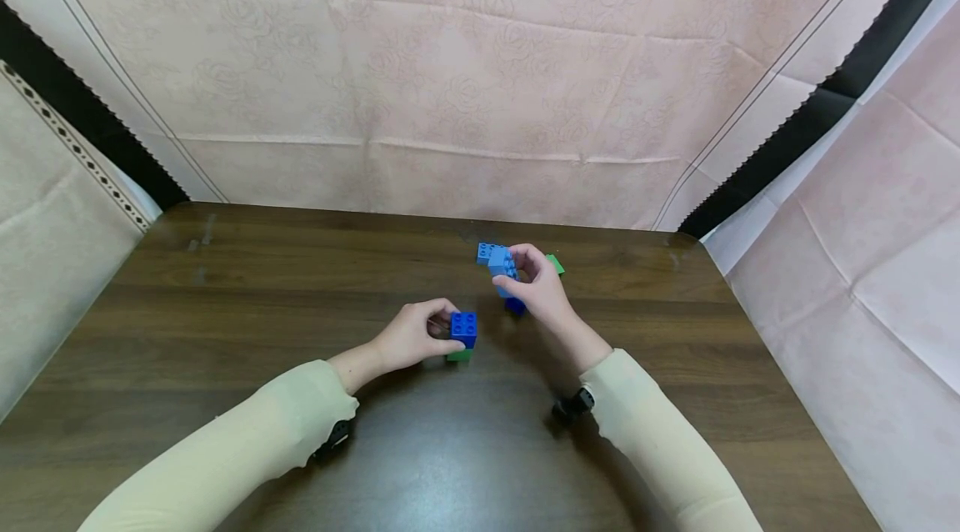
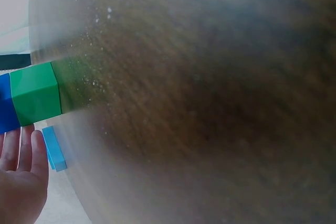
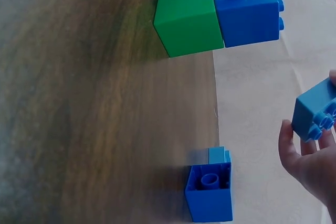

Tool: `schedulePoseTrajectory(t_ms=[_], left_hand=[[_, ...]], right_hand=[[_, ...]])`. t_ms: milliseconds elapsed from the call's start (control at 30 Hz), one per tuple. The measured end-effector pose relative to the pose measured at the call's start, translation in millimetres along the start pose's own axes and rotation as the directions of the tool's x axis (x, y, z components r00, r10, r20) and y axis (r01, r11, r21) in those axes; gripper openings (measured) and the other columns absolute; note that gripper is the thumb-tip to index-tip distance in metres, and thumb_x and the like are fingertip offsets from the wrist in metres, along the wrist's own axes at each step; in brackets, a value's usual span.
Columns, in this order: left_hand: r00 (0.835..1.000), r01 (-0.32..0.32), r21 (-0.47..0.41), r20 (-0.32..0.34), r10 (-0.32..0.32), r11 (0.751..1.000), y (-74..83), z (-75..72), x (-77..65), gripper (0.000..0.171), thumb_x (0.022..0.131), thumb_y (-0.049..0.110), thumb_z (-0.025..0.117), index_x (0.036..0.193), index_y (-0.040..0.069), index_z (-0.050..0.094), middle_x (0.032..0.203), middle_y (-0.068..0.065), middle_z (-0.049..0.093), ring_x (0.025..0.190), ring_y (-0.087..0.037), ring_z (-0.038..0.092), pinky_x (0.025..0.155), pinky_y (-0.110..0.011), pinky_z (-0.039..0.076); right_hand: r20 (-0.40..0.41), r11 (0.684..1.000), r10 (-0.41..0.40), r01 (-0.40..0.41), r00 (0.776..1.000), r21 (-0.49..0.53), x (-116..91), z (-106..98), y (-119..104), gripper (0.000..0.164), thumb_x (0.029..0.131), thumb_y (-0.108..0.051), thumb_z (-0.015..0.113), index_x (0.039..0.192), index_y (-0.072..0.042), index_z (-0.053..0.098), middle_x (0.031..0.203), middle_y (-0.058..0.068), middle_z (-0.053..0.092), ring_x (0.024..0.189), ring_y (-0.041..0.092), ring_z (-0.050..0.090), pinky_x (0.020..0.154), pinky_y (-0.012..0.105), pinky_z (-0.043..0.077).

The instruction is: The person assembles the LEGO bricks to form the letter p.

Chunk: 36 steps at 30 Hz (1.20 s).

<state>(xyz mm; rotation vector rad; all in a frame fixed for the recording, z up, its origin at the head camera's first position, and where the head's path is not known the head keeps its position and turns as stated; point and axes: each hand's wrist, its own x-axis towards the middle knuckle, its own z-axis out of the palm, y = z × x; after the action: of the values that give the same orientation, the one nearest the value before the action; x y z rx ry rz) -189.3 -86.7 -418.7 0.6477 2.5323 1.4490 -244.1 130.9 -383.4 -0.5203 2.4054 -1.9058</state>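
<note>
Pinching a light blue block [image 3: 316, 107] at one o'clock from the blue-on-green stack [image 1: 463, 332] gripped by the left hand [image 1: 408, 338], the right hand [image 1: 542, 282] could, by dipping carelessly, knock the dark blue block [image 3: 209, 204] at two o'clock.

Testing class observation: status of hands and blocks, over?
Left hand gripping blue block atop green block. Right hand holding light-blue block. Second blue block near right hand, possibly in the way.
</note>
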Motion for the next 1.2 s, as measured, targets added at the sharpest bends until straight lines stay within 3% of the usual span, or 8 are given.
schedulePoseTrajectory(t_ms=[433, 633, 933, 1200], left_hand=[[1.000, -0.007, -0.005, 0.007, 0.007, 1.000, -1.8, -0.6, -0.5, 0.032, 0.079, 0.021, 0.075, 0.103, 0.007, 0.060, 0.099, -0.008, 0.066, 0.087, -0.015, 0.062, 0.081, -0.033, 0.054], [1.000, -0.010, -0.007, 0.005, 0.010, 1.000, -2.5, -0.4, 0.1, 0.033, 0.079, 0.021, 0.075, 0.104, 0.007, 0.060, 0.099, -0.008, 0.066, 0.087, -0.016, 0.062, 0.081, -0.034, 0.054], [1.000, -0.006, -0.008, 0.011, 0.006, 1.000, -3.1, -0.6, 0.3, 0.031, 0.080, 0.022, 0.075, 0.102, 0.007, 0.059, 0.099, -0.008, 0.066, 0.088, -0.016, 0.062, 0.083, -0.036, 0.054], [1.000, 0.025, -0.009, 0.008, -0.025, 1.000, -1.1, -0.5, 1.2, 0.028, 0.079, 0.020, 0.075, 0.100, 0.010, 0.058, 0.100, -0.008, 0.066, 0.089, -0.019, 0.062, 0.083, -0.035, 0.055]], right_hand=[[0.067, 0.995, -0.027, 0.033, 0.997, -0.094, -9, -4, -3, 0.038, 0.085, -0.006, 0.067, 0.121, 0.001, 0.057, 0.116, 0.020, 0.057, 0.091, 0.013, 0.050, 0.078, 0.018, 0.045], [0.109, 0.993, -0.058, 0.068, 0.992, -0.092, -12, -3, -2, 0.038, 0.083, -0.005, 0.068, 0.120, 0.000, 0.060, 0.116, 0.019, 0.056, 0.098, 0.019, 0.050, 0.079, 0.018, 0.047], [0.206, 0.989, -0.030, 0.059, 0.978, -0.138, -20, 2, -3, 0.037, 0.083, -0.013, 0.070, 0.119, -0.007, 0.063, 0.115, 0.011, 0.056, 0.104, 0.024, 0.050, 0.086, 0.029, 0.049], [0.308, 0.980, -0.040, 0.097, 0.951, -0.174, -27, 12, -4, 0.036, 0.083, -0.011, 0.070, 0.117, -0.005, 0.063, 0.110, 0.011, 0.055, 0.102, 0.022, 0.049, 0.082, 0.024, 0.050]])
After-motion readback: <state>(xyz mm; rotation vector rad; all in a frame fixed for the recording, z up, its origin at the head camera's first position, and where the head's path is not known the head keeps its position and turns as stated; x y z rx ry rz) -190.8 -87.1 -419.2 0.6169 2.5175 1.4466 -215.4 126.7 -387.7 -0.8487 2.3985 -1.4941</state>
